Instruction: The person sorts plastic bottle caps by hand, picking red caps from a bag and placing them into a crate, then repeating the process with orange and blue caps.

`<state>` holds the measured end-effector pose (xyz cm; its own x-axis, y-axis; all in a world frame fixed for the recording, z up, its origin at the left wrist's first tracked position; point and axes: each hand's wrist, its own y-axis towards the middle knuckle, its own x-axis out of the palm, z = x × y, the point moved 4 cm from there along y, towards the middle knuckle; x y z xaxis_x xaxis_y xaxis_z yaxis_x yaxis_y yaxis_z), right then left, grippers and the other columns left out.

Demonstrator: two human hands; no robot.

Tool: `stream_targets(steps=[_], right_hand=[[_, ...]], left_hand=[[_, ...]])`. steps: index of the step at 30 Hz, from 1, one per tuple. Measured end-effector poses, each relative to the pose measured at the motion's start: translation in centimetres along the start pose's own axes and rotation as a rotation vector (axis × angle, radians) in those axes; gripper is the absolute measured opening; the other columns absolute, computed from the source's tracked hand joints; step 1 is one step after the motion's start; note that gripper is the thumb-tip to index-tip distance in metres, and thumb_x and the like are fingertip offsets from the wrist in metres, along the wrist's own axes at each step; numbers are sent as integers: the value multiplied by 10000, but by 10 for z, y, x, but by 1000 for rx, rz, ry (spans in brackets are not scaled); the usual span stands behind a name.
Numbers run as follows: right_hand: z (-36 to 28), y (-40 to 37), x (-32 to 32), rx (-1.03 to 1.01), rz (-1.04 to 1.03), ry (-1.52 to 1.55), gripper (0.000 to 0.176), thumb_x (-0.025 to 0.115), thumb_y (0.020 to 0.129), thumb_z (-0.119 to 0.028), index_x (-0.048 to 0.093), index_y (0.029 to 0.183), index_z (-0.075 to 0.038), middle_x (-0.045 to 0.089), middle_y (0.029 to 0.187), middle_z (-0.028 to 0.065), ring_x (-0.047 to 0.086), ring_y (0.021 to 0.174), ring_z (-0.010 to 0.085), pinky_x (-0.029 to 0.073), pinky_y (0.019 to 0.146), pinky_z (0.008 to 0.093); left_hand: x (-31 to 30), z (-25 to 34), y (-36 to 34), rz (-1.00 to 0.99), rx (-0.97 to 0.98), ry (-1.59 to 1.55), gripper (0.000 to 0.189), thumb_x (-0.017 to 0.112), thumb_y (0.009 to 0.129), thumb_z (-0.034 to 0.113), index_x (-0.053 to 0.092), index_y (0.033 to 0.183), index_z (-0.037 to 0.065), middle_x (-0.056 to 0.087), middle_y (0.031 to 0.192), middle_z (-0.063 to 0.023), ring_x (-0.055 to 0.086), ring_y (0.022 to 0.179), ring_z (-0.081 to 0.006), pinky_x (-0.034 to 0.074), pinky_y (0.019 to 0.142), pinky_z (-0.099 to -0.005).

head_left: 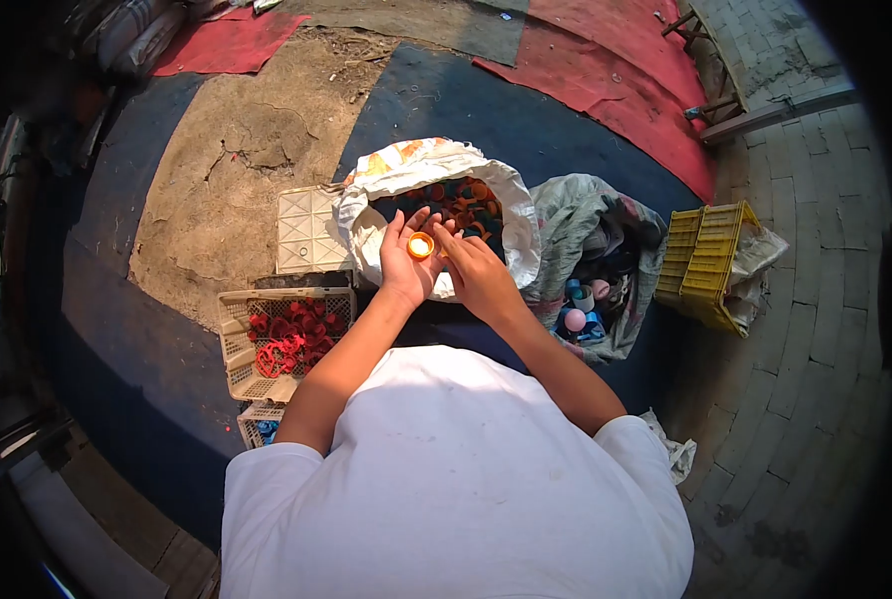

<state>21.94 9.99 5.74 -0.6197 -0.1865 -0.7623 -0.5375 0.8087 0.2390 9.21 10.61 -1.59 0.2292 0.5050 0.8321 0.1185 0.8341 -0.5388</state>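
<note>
My left hand (407, 268) is turned palm up over the mouth of a white woven sack (519, 222). It holds a small round orange cap (421, 246) with a bright white inside. Close against it from the right comes my right hand (478, 272), its fingers stretched toward the cap and meeting the left fingers; its fingertips are partly hidden, and I see nothing held in them. Below both hands, inside the sack, lie many orange and dark round caps (478, 208).
Left stand a beige crate (234, 344) of red plastic pieces (291, 337) and a crate with blue pieces (266, 427). An open grey-green sack (558, 205) with mixed plastic items adjoins the white one. Farther right is a yellow crate (687, 255). Dark mats (446, 105) cover the ground.
</note>
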Motion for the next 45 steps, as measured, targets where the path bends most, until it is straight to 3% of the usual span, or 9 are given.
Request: stream_targets(steps=[8, 13, 17, 22, 25, 29, 32, 35, 45], right_hand=[[-30, 12, -24, -255, 73, -47, 401, 702, 873, -33, 683, 1270, -82, 676, 1307, 99, 627, 1212, 266, 490, 975, 404], [-28, -3, -6, -282, -64, -79, 591, 778, 823, -206, 624, 1393, -184, 629, 1400, 37, 543, 1348, 262, 305, 1099, 552], [-16, -8, -18, -415, 24, 102, 575, 774, 803, -133, 639, 1362, -152, 645, 1367, 60, 560, 1309, 259, 316, 1102, 499], [68, 9, -16, 174, 273, 445, 379, 687, 853, -55, 680, 1231, -81, 687, 1112, 112, 653, 1070, 265, 510, 891, 388], [134, 7, 27, 390, 93, 255, 264, 673, 863, -38, 702, 1125, -38, 688, 997, 142, 677, 964, 307, 549, 826, 388], [151, 14, 71, 190, 7, 37, 242, 679, 847, -54, 725, 1084, -60, 697, 981, 165, 679, 972, 374, 554, 863, 449], [169, 29, 101, 400, -342, -139, 250, 686, 841, -79, 734, 1086, -80, 697, 1015, 148, 671, 1032, 358, 552, 888, 438], [182, 31, 115, 140, -244, -314, 356, 698, 813, -94, 698, 1169, -90, 646, 1174, 141, 639, 1122, 343, 535, 884, 476], [195, 31, 116, 302, -241, -375, 341, 706, 827, -108, 701, 1166, -71, 649, 1128, 196, 687, 977, 381, 573, 825, 487]], left_hand=[[22, -7, -7, -280, -168, -168, 539, 480, 1017, 479, 519, 1350, 57, 546, 1404, -201, 490, 1354, -418, 398, 1143, -548], [27, -4, -16, -397, -175, -196, 623, 435, 1014, 475, 430, 1520, 110, 437, 1548, -199, 409, 1437, -423, 397, 1160, -543], [23, 0, -24, -411, -153, -148, 615, 519, 983, 454, 456, 1508, 140, 441, 1557, -174, 411, 1447, -404, 374, 1186, -545], [15, 10, -34, -338, -82, -159, 638, 533, 983, 414, 422, 1540, 122, 408, 1590, -173, 360, 1487, -385, 345, 1205, -540], [11, 17, -38, -326, -35, -159, 645, 546, 974, 392, 418, 1542, 112, 401, 1598, -173, 354, 1494, -383, 312, 1225, -538], [5, 22, -44, -324, 2, -173, 642, 547, 974, 388, 419, 1537, 110, 401, 1597, -173, 353, 1494, -385, 310, 1225, -542], [4, 22, -46, -315, 21, -181, 638, 551, 972, 390, 425, 1530, 108, 401, 1597, -172, 352, 1495, -384, 311, 1223, -543], [4, 21, -49, -305, 37, -168, 629, 546, 973, 405, 438, 1517, 109, 416, 1586, -169, 366, 1486, -382, 325, 1215, -536], [-1, 31, -56, -290, 96, -174, 615, 529, 980, 437, 460, 1493, 106, 446, 1566, -164, 402, 1463, -381, 345, 1204, -522]])
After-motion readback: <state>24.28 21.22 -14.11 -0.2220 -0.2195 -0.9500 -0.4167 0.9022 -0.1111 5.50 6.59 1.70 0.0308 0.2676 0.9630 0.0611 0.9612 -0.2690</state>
